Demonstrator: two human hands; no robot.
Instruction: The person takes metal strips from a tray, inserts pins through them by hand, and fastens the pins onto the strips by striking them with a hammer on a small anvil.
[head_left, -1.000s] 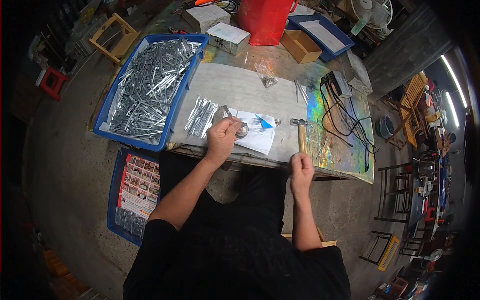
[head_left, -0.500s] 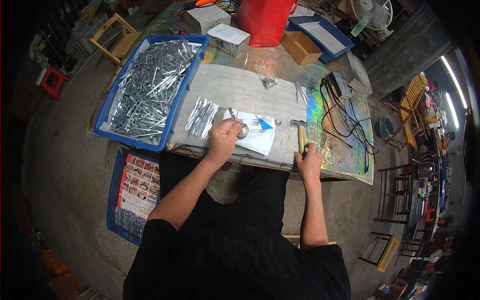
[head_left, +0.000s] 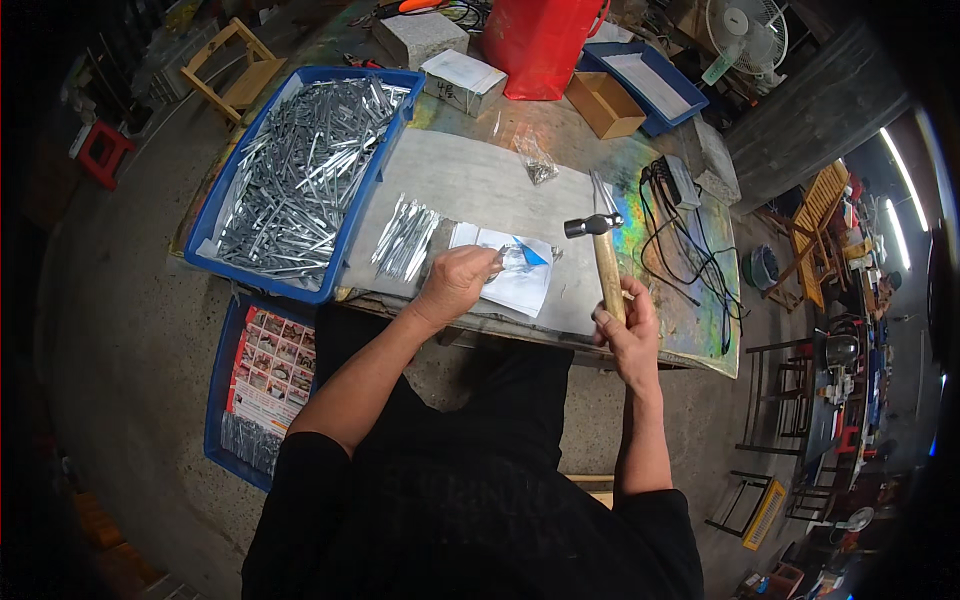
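Note:
My right hand (head_left: pixel 632 325) is wrapped round the lower wooden handle of a ball-peen hammer (head_left: pixel 606 268), raised over the table's front edge with its metal head up. My left hand (head_left: pixel 460 283) is closed in a pinch over the left part of a stack of white paper (head_left: pixel 522 293). What its fingertips hold is mostly hidden. On the paper, right of those fingers, shows a small blue patch (head_left: pixel 534 256). A row of flat silver metal strips (head_left: pixel 405 238) lies left of the paper.
At left a blue tray (head_left: pixel 338 240) is heaped with metal strips; a lower blue bin (head_left: pixel 212 425) stands beneath it. Black cables (head_left: pixel 665 238) lie at right. A clear bag of small parts (head_left: pixel 536 160), a red container (head_left: pixel 535 50) and a cardboard box (head_left: pixel 605 105) stand farther back.
My right hand has lifted the hammer off the table, its head now higher and nearer. My left hand has moved right over the paper, and the strip that stuck up from it no longer shows.

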